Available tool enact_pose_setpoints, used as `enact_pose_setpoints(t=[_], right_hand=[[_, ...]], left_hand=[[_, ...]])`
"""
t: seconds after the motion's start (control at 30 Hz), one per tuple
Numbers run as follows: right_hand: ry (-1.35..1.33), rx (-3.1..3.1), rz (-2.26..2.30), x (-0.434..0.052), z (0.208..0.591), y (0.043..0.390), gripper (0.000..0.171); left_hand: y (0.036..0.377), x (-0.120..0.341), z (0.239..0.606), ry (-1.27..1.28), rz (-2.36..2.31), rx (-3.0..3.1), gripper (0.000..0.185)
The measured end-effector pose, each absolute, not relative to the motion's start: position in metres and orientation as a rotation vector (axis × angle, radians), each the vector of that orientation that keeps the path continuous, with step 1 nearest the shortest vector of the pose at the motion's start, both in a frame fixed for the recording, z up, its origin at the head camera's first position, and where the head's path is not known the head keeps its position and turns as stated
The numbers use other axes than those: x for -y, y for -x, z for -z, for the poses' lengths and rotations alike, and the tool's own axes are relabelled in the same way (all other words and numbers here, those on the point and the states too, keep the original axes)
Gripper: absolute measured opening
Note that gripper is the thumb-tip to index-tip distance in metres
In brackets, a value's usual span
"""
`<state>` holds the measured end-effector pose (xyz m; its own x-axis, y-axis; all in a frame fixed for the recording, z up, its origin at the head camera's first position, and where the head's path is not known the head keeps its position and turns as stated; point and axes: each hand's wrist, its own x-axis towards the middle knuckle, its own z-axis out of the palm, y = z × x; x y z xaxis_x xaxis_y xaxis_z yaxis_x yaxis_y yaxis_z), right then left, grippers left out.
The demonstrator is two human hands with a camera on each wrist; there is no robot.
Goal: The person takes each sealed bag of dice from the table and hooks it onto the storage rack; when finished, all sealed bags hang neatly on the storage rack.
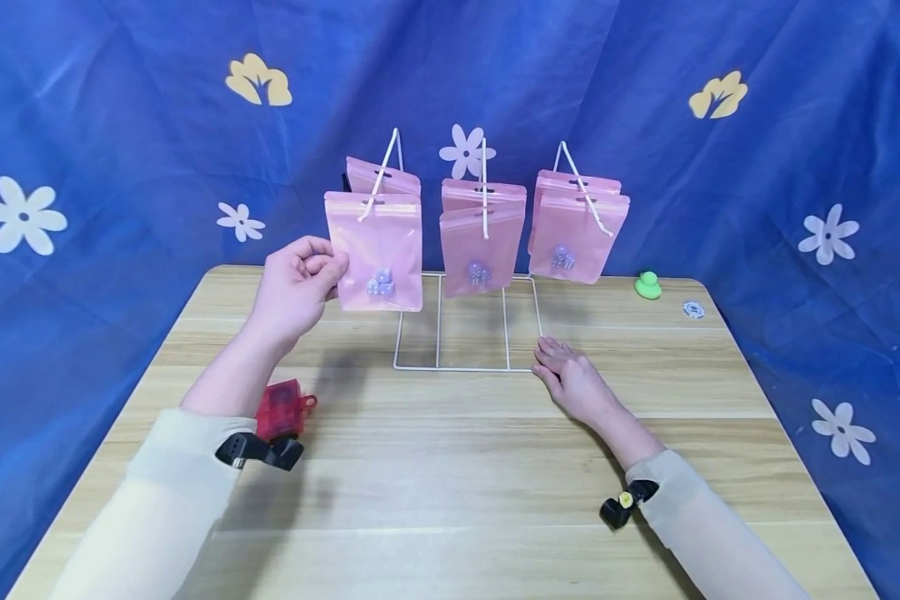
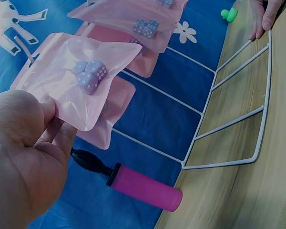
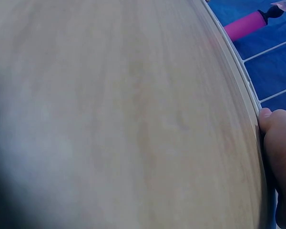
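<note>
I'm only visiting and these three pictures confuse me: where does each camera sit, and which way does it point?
Head: worn on the head, looking forward and down at the table, the wire rack of pink bags, both forearms and hands.
Left wrist: on the left arm, looking past the left hand pinching a pink bag of dice.
Right wrist: on the right arm, skimming the tabletop; the right hand shows by the rack's base.
Shared: both wrist views show the pink pump.
</note>
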<state>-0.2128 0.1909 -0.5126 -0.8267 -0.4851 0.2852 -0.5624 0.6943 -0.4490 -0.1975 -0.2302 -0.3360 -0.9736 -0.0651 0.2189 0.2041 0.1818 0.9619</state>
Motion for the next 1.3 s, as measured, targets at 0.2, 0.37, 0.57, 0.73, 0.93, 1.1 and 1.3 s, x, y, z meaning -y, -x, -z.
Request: enact_pose_setpoints(t=[0.2, 0.37, 0.57, 0.73, 0.93, 1.1, 1.3], right_hand=[[-0.880, 2.741, -0.795, -0.190, 0.511, 0.212, 0.040], [-0.889, 2.728, -0.804, -0.189, 0.510, 0.211, 0.040], [-0.875, 2.756, -0.798, -0.189, 0.512, 0.210, 0.041], [-0.874, 2.763, -0.797, -0.189, 0.513, 0.211, 0.041], [-0.892, 2.753, -0.772, -0.189, 0.513, 0.211, 0.039], [-0.880, 2.763, -0.792, -0.191, 0.510, 0.212, 0.041], [-0.829, 2.798, -0.861, -0.192, 0.506, 0.214, 0.042]], left_hand=[[0.207, 0.230, 0.337, 0.109, 1.840, 2.246, 0.016], [0.212, 0.231, 0.338, 0.093, 1.836, 2.255, 0.017], [0.217, 0.230, 0.338, 0.100, 1.877, 2.224, 0.013], [0.218, 0.230, 0.338, 0.108, 1.915, 2.204, 0.012], [0.216, 0.232, 0.337, 0.164, 1.955, 2.188, 0.011], [0.215, 0.234, 0.336, 0.175, 1.921, 2.199, 0.011], [0.210, 0.240, 0.334, 0.137, 1.798, 2.265, 0.022]])
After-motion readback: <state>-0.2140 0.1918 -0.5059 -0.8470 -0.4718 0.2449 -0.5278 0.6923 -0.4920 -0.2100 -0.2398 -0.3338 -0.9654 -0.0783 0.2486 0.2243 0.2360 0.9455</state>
